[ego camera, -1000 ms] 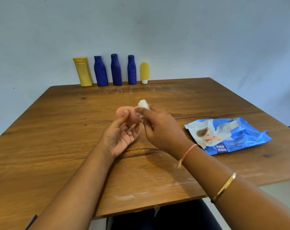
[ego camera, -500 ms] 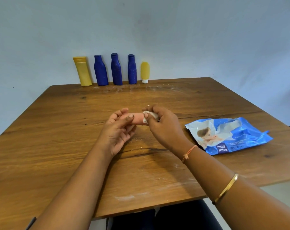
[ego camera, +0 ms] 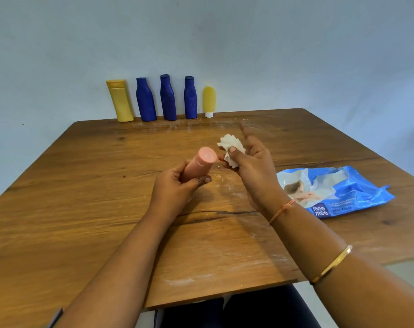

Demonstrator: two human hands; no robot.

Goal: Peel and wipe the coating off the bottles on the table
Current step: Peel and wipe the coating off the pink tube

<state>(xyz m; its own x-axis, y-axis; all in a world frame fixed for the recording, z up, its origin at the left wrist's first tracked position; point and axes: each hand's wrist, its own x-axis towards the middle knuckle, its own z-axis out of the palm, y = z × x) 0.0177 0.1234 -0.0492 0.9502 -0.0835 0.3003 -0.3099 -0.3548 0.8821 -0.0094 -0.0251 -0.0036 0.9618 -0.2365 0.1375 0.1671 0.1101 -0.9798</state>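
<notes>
My left hand [ego camera: 175, 188] grips a pink bottle [ego camera: 200, 165] above the middle of the wooden table [ego camera: 59, 209], its flat end tilted up and away from me. Just right of that end, my right hand [ego camera: 253, 166] pinches a crumpled white wipe [ego camera: 230, 147] between thumb and fingers. The wipe is a little apart from the bottle. White smears lie on the table under both hands.
Against the wall at the table's far edge stand a yellow bottle [ego camera: 120, 100], three blue bottles [ego camera: 168, 98] and a small yellow tube [ego camera: 209, 100]. A blue pack of wet wipes [ego camera: 338, 190] lies on the right, near my right forearm.
The pink bottle lay crosswise with the wipe pressed on its right end; now my left hand has turned it end-up and my right hand has drawn the wipe off to the right.
</notes>
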